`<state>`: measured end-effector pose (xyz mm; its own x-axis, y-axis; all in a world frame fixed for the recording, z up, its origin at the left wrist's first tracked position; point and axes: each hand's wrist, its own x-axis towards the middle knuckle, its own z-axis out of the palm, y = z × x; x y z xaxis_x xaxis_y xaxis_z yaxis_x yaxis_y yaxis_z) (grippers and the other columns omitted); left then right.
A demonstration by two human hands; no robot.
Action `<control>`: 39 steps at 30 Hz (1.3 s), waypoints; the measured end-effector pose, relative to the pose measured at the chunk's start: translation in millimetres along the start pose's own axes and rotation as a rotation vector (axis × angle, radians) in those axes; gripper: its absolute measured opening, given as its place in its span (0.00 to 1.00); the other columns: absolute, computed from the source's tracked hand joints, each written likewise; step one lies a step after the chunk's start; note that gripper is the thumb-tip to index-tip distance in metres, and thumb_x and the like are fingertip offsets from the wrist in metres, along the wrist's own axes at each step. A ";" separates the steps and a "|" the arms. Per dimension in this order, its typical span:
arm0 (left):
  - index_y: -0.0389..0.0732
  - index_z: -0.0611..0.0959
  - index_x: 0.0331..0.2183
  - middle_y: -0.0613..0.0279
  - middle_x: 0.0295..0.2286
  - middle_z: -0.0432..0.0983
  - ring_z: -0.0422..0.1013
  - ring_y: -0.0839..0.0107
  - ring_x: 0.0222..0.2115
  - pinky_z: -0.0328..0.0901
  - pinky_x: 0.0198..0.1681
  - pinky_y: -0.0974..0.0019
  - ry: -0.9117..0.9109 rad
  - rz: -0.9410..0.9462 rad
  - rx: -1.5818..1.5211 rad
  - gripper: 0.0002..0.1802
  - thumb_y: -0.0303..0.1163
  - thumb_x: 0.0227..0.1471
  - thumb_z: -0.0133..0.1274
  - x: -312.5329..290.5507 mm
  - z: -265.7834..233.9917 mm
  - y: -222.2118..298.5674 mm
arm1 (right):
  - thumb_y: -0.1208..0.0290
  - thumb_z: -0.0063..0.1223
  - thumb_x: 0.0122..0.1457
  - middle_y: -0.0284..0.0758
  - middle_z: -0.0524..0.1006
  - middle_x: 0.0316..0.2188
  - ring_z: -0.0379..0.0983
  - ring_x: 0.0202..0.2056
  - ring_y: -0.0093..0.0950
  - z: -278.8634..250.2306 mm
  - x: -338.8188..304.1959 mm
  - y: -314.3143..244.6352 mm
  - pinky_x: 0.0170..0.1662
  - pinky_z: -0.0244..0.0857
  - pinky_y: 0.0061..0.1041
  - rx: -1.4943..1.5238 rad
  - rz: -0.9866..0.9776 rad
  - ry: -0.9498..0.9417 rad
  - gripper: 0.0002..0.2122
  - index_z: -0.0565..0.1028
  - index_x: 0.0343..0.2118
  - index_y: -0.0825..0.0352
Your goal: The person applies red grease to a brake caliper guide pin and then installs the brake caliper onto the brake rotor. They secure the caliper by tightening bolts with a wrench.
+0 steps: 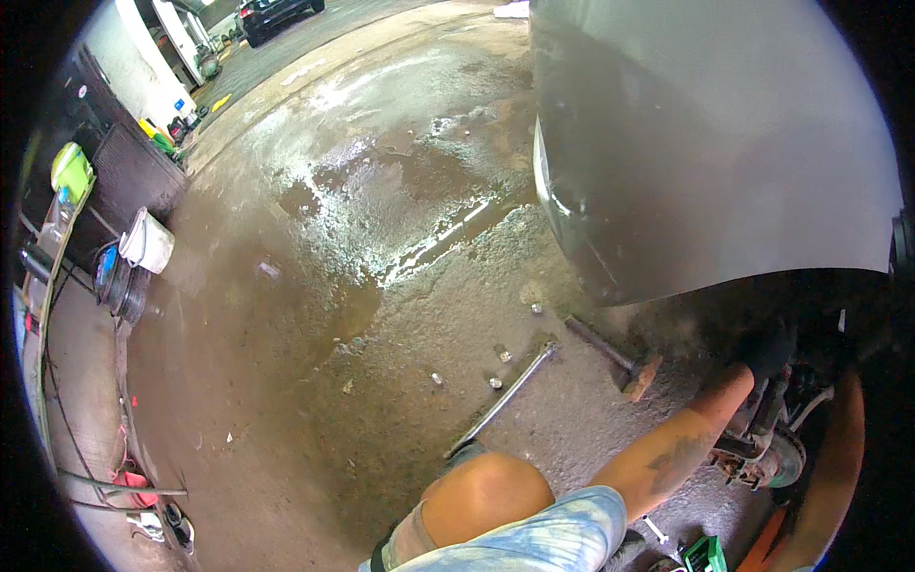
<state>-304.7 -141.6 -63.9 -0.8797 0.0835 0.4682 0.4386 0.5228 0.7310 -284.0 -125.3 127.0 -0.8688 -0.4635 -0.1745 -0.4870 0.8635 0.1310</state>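
Note:
Both my forearms reach into the dark wheel well under a grey car body panel [705,153]. My left hand [765,351], in a dark glove, is up above the brake and suspension parts [758,434]; shadow hides its fingers. My right hand [841,355] is almost lost in the dark beside it, close to a small bright upright piece [842,320] whose kind I cannot make out. A brake disc [789,459] sits below my hands, between the forearms. What either hand grips, if anything, does not show.
On the wet concrete left of my arm lie a hammer [643,378], a long metal bar [505,396] and several small shiny nuts [496,383]. A spanner [655,530] and a green case [705,553] are near my lower right. A white bucket [148,240] stands far left.

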 end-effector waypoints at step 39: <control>0.30 0.70 0.48 0.39 0.24 0.71 0.70 0.49 0.24 0.66 0.23 0.52 -0.001 0.165 0.205 0.22 0.29 0.51 0.43 -6.3 -124.4 6.3 | 0.50 0.58 0.48 0.45 0.77 0.37 0.73 0.39 0.41 -17.8 5.4 12.7 0.43 0.65 0.38 -0.088 -0.059 -0.111 0.22 0.76 0.38 0.64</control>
<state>-273.6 -244.4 -0.5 -0.7995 0.1824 0.5723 0.5297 0.6633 0.5286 -296.4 -120.3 145.1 -0.8253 -0.4841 -0.2905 -0.5474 0.8123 0.2013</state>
